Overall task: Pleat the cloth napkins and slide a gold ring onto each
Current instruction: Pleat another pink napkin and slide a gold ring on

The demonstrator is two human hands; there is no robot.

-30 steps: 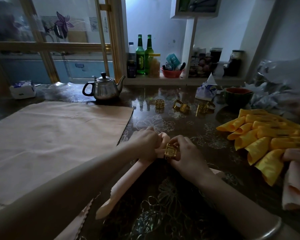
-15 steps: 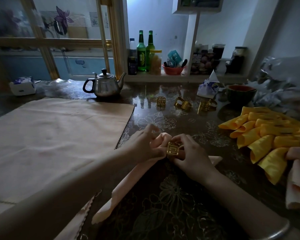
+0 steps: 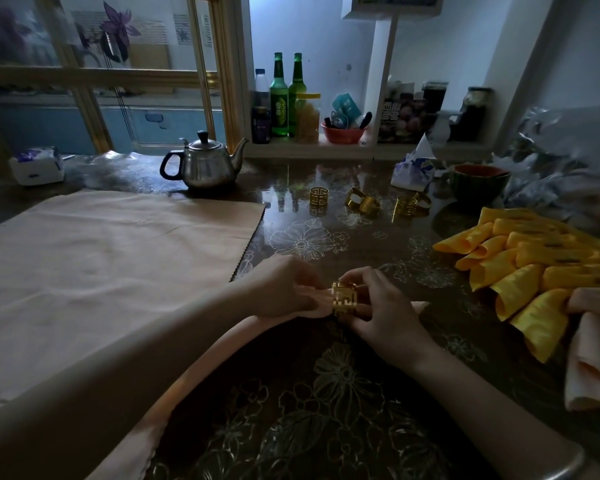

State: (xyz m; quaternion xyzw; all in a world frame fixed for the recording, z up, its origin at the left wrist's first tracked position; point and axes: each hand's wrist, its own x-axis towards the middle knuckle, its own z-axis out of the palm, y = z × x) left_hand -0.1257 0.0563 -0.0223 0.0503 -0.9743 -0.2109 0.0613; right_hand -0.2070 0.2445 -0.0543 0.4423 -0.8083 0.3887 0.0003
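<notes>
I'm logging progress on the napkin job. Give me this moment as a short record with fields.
left hand: grips the pleated peach cloth napkin
right hand: pinches the fretwork gold ring around that napkin
spare rings: loose gold rings lie beyond the hands
right side: rolled yellow napkins in a heap
left side: flat peach cloth spread out

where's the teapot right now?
Head view: the steel teapot stands at the back of the table, left of centre, just beyond the flat peach cloth's far edge and left of the loose gold rings.
</notes>
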